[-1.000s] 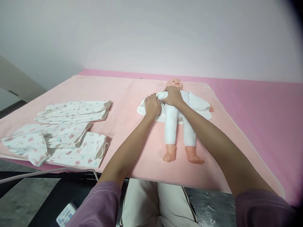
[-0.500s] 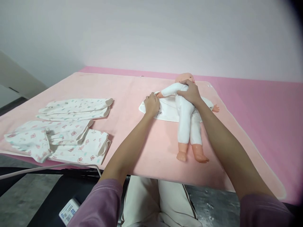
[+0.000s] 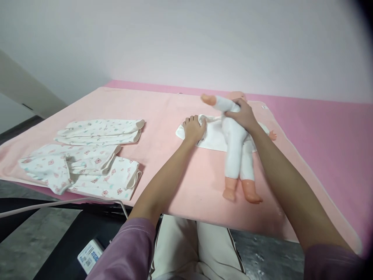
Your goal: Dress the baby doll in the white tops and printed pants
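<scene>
A baby doll [image 3: 234,136] with a white cloth body lies on its back at the right, legs towards me, partly on a spread white baby shirt [image 3: 214,137]. My right hand [image 3: 243,115] is closed around the doll's upper body near the shoulder, hiding part of the chest and head. The doll's arm on my left [image 3: 223,103] sticks up bare of the shirt. Its other arm lies along the shirt's far sleeve, with the small hand [image 3: 272,135] showing. Fingers of my left hand [image 3: 194,129] are wrapped on the shirt's bunched sleeve; their grip is partly hidden.
Folded patterned baby clothes [image 3: 101,131] lie at the left, with more printed clothes [image 3: 96,171] nearer me. A peach blanket [image 3: 163,155] covers much of the pink surface [image 3: 329,136]. A cable [image 3: 64,202] runs along the front edge, and a white box [image 3: 90,254] sits below.
The doll's arm on my left has swung up, away from the shirt sleeve and my left hand. Both hands keep to the shirt and doll; the view has shifted slightly.
</scene>
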A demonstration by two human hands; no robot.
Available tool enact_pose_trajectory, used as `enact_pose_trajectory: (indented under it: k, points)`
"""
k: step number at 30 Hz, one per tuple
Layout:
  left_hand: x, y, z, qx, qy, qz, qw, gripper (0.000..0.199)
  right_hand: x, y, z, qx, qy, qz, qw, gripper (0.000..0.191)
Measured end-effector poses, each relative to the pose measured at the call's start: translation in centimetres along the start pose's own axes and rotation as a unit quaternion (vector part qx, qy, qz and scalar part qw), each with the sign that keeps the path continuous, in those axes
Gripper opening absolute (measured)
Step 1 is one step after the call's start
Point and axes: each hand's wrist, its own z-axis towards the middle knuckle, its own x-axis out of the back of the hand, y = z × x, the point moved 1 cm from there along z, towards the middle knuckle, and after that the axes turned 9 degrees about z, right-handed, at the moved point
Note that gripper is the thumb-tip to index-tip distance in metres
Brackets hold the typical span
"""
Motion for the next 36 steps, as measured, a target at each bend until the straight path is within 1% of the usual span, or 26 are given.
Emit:
enact_pose_trajectory:
  k: [3,5,6,7,9,11,13,15,17,18,19,21,25,27,29,31,32,36]
  points:
    - [0.2,0.0,-0.2,-0.013,-0.009,0.007,1.0,0.044,-2.9,-1.4,0.7,0.012,-0.078,-0.056,0.995,0.054]
    - [0.3,-0.1,-0.3,-0.021,-0.015,0.005,1.0,0.048,-4.0,-1.9,0.9,0.034,-0.109,-0.064,0.991,0.047]
    - [0.3,-0.1,-0.4,-0.024,-0.018,0.005,1.0,0.049,-4.1,-2.0,0.8,0.048,-0.104,-0.058,0.992,0.04]
    - [0.4,-0.2,-0.4,-0.025,-0.02,0.007,0.999,0.05,-3.8,-1.8,0.5,0.064,-0.084,-0.049,0.993,0.032]
    - [0.4,-0.1,-0.5,-0.027,-0.015,0.004,1.0,0.051,-2.3,-0.9,-0.6,0.093,-0.017,-0.039,0.995,0.021]
    - [0.4,0.0,-0.5,-0.042,0.003,-0.009,0.999,0.051,-0.2,0.9,-2.3,0.103,0.042,-0.052,0.992,0.019]
    - [0.3,0.0,-0.5,-0.075,0.037,-0.024,0.996,0.05,1.8,3.2,-4.1,0.092,0.087,-0.07,0.989,0.022]
    - [0.4,0.0,-0.5,-0.123,0.077,-0.042,0.989,0.049,3.1,5.4,-5.6,0.095,0.099,-0.103,0.985,0.026]
    - [0.7,0.0,-0.8,-0.174,0.111,-0.061,0.977,0.052,3.5,6.8,-6.5,0.108,0.09,-0.144,0.98,0.029]
    - [0.9,0.2,-1.1,-0.199,0.118,-0.069,0.97,0.054,3.5,7.2,-6.7,0.112,0.084,-0.161,0.977,0.031]
    - [1.2,0.4,-1.3,-0.225,0.118,-0.075,0.964,0.055,3.4,7.4,-6.8,0.114,0.079,-0.177,0.974,0.032]
    - [1.9,1.1,-1.7,-0.275,0.099,-0.08,0.953,0.052,3.1,7.3,-6.7,0.106,0.072,-0.208,0.97,0.034]
    - [3.5,4.0,-1.1,-0.334,0.029,-0.098,0.937,0.041,2.8,6.7,-6.4,0.074,0.043,-0.29,0.953,0.038]
    - [4.0,6.0,-0.2,-0.347,-0.029,-0.088,0.933,0.042,2.8,6.4,-6.5,0.064,0.034,-0.316,0.946,0.038]
    - [4.0,8.2,0.5,-0.348,-0.093,-0.042,0.932,0.047,2.9,6.2,-6.6,0.062,0.034,-0.328,0.942,0.038]
    - [3.5,10.7,1.0,-0.345,-0.137,0.025,0.928,0.056,2.9,6.0,-6.7,0.061,0.038,-0.333,0.94,0.037]
    - [3.1,12.0,1.1,-0.347,-0.149,0.06,0.924,0.058,2.8,6.0,-6.7,0.06,0.04,-0.334,0.94,0.037]
    - [0.5,16.9,1.2,-0.35,-0.159,0.198,0.902,0.052,2.6,6.0,-6.7,0.048,0.05,-0.346,0.936,0.034]
